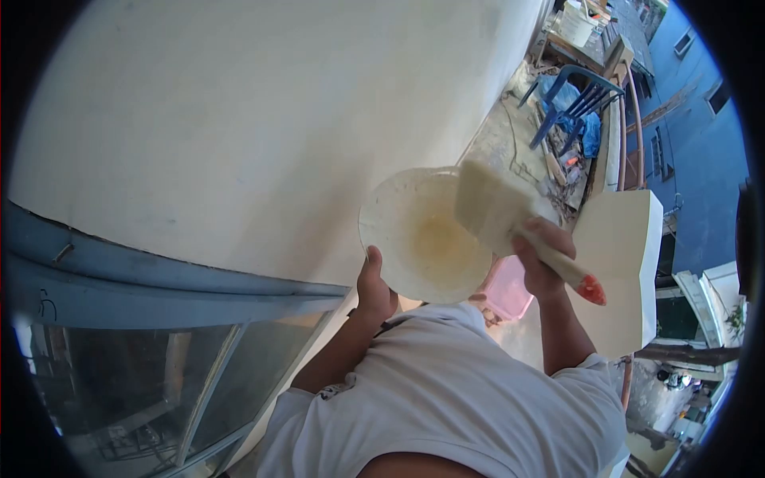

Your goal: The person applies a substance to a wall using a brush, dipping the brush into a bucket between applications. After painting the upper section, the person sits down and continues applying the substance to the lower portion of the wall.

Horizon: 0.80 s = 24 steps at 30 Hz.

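Nearest the camera, a pale shirt (470, 382) fills six o'clock, creased over the person's body. Beyond it, the left hand (376, 288) grips a wide whitish bowl (390, 259) at its seven-to-eight o'clock edge, thumb up along the rim and the other fingers mostly hidden. The right hand (546, 251), at three o'clock from the bowl, has its fingers closed around the handle of a broad brush (490, 203). Its red-marked handle end points to four o'clock; its pale head, blurred, overlaps the bowl's two o'clock side, though whether they touch I cannot tell. A yellowish patch shows in the bowl's middle.

Outward from the bowl, a pink object (508, 288) lies at four o'clock, partly covered, and a folded white panel (617, 271) stands at three, just past the right hand. A large off-white wall (223, 119) spreads across nine to twelve, above a blue-grey window frame (159, 307) at eight. Toward one o'clock are a blue chair (586, 99), a crumpled blue bag (590, 135) and, farther off, a white bucket (575, 25). At two, behind a railing (636, 127), rises a blue building (697, 151).
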Motion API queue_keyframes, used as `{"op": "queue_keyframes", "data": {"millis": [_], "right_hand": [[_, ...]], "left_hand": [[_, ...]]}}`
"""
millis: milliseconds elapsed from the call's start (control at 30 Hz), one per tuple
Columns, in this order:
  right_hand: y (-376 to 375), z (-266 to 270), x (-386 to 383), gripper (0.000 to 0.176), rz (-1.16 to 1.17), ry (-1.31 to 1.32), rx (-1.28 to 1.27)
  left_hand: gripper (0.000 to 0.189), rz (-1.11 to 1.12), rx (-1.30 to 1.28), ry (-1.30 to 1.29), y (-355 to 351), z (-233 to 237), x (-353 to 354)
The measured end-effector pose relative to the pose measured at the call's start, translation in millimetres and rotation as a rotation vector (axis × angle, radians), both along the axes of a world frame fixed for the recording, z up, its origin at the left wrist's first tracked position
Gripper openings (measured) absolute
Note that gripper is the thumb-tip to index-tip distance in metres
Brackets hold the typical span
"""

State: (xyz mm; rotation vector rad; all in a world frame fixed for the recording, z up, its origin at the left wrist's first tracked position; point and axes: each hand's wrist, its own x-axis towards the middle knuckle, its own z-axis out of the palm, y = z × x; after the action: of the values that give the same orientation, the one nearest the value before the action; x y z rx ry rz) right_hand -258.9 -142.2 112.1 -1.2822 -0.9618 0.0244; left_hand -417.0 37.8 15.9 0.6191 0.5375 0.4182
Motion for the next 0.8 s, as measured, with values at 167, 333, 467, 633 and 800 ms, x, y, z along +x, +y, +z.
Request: {"op": "queue_keyframes", "data": {"millis": [167, 333, 467, 633, 800], "right_hand": [[3.4, -11.0, 7.3, 0.026, 0.041, -0.226, -0.271], [9.3, -50.1, 23.3, 0.031, -0.101, 0.608, 0.053], [41.7, -3.5, 33.6, 0.039, 0.087, 1.08, 0.574], [92.3, 28.2, 61.0, 0.031, 0.165, 1.008, 0.675], [160.5, 75.4, 82.9, 0.028, 0.292, 0.949, 0.832]], "left_hand": [[0.059, 0.012, 0.02, -0.112, 2.5, 8.9, 15.8], [0.06, 0.01, 0.053, -0.073, 3.7, 3.1, 26.1], [0.062, -0.006, 0.079, -0.046, -1.7, -6.0, 25.8], [0.06, -0.053, 0.027, 0.01, -6.9, -19.9, 19.2], [0.057, -0.042, -0.023, 0.081, -6.7, -24.9, 14.2]]}}
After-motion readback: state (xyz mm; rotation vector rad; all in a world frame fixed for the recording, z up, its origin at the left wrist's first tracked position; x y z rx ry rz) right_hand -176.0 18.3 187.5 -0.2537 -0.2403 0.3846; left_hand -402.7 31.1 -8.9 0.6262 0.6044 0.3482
